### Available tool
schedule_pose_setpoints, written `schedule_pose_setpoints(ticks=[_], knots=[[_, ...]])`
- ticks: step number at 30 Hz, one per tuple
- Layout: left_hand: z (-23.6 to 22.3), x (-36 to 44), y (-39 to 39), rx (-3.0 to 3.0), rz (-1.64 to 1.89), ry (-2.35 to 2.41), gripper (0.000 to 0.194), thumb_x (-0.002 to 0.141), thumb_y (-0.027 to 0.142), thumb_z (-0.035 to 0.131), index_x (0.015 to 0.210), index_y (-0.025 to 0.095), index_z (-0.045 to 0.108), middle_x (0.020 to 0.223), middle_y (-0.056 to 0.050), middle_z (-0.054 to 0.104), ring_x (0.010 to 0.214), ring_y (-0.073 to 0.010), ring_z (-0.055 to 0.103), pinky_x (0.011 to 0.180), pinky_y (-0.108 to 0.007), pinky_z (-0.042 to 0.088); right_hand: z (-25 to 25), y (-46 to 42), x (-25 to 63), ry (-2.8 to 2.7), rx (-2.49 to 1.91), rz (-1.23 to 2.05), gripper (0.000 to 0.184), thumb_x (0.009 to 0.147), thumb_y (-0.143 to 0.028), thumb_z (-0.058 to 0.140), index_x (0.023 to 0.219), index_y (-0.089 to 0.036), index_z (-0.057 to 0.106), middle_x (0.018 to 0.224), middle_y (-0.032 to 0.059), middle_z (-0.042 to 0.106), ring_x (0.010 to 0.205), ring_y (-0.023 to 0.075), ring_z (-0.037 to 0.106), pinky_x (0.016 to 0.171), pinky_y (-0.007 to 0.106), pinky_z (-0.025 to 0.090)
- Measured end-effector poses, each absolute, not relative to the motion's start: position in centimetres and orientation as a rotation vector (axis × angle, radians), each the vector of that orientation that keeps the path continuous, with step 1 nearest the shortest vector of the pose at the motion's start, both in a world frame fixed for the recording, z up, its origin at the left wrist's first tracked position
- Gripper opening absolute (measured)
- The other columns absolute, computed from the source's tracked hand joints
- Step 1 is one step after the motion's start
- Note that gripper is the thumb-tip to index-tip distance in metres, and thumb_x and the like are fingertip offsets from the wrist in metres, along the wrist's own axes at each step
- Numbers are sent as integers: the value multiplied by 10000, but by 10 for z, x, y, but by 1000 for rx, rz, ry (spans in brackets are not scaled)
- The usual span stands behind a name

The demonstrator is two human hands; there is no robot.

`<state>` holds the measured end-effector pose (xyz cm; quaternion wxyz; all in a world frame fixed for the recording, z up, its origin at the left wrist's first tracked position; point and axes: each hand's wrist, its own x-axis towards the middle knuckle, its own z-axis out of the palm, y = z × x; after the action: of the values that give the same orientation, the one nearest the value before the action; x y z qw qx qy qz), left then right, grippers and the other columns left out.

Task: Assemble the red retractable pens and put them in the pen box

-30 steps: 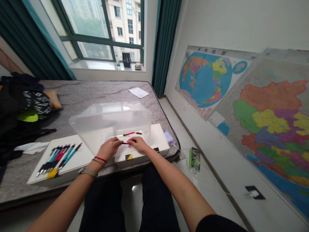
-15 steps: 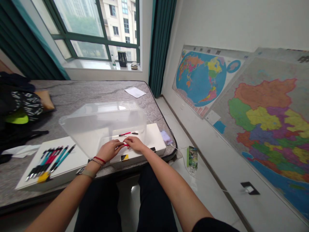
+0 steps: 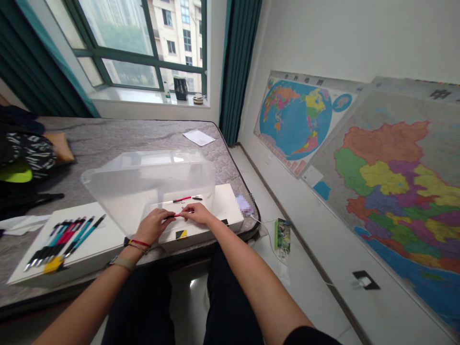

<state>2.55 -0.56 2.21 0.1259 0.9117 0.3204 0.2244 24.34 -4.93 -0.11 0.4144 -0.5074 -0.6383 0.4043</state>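
My left hand [image 3: 155,224] pinches the black part of a red pen [image 3: 177,215] low over a white box [image 3: 227,207]. At the pen's other end, the fingertips of my right hand [image 3: 197,213] are closed on it. Just beyond my hands, a red pen part [image 3: 182,199] and a black pen part [image 3: 197,198] lie on the box, with tiny pieces near them that are too small to name. A clear plastic bin [image 3: 143,184] lies on its side behind and around this spot.
To the left, a second white box [image 3: 108,235] carries several black, red and teal pens [image 3: 68,237]. Both boxes rest on a grey mattress [image 3: 151,134]. A backpack [image 3: 28,155] lies at far left, a white paper [image 3: 199,137] farther back. A cable [image 3: 268,230] hangs at right.
Between my fingers, the red pen now shows a dark section on its left. My hands have shifted slightly apart while staying over the box. The camera view has turned a little.
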Motion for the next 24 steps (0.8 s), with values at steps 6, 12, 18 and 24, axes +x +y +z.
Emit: schedule_pose_setpoints(ticks=[6,12,18,24], knots=[[29,24,-9,2689,658,1007,427,905,539,459,973,217,730,956,-95,715,892,-247,602,840,-371,476,2,-55,240,-1606,-1442,909,340,826,-503,649,789,-170,703,672,-1,659,687,132,581,668,218,398],[38,23,-10,2640,592,1112,471,898,574,444,975,207,729,956,-89,723,900,-252,624,797,-353,477,0,-58,241,-1579,-1380,872,286,792,-437,705,905,-176,669,763,-1,661,723,143,586,673,221,394],[41,14,-2,2622,512,1101,446,891,569,462,975,225,732,969,-70,730,886,-239,637,787,-333,474,10,-61,239,-1783,-1466,743,397,832,-555,625,718,-180,689,665,-8,639,689,135,550,629,216,323],[47,13,-4,2750,540,1094,346,887,500,505,950,237,722,967,-77,718,911,-247,618,786,-334,470,8,-55,237,-1707,-1411,916,502,884,-588,519,678,-173,711,616,2,650,672,137,595,656,219,366]])
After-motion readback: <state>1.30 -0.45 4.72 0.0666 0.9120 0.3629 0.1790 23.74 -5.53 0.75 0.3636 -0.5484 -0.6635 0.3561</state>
